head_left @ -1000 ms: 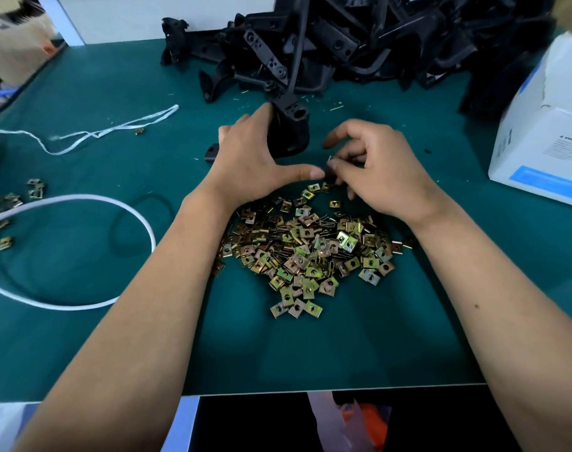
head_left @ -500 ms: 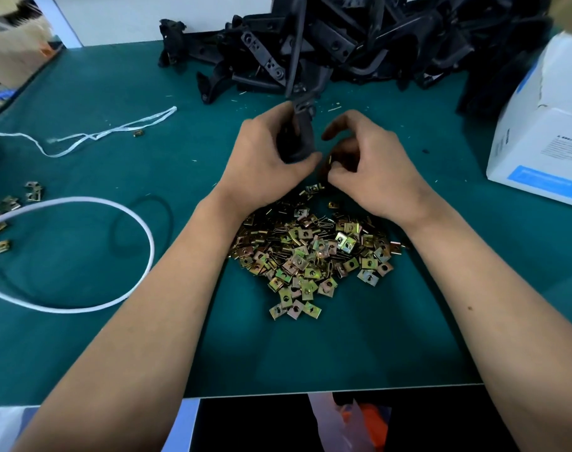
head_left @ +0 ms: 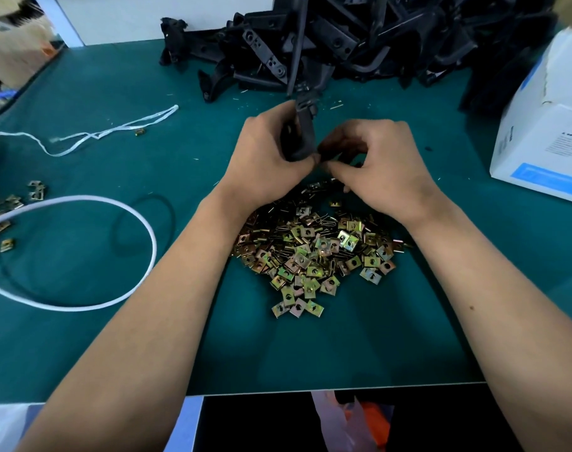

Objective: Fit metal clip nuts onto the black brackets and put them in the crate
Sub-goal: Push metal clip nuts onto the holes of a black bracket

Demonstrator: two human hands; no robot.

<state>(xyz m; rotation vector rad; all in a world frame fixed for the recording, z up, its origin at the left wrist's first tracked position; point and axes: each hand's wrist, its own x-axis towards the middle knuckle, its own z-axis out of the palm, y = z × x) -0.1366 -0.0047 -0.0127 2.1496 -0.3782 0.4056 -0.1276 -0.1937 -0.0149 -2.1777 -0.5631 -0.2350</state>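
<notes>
Left hand (head_left: 265, 158) gripped a black bracket (head_left: 302, 132) upright, right hand (head_left: 379, 164) seemingly pinched a hidden clip nut at its 5 o'clock corner, probably needing a firm push on.

I'm looking at a workshop assembly bench: a green work mat (head_left: 82, 321) carries a loose heap of metal clip nuts (head_left: 314, 252) and a big pile of black brackets (head_left: 359, 37). A white carton (head_left: 545, 135) and strapping (head_left: 82, 249) lie alongside.
</notes>
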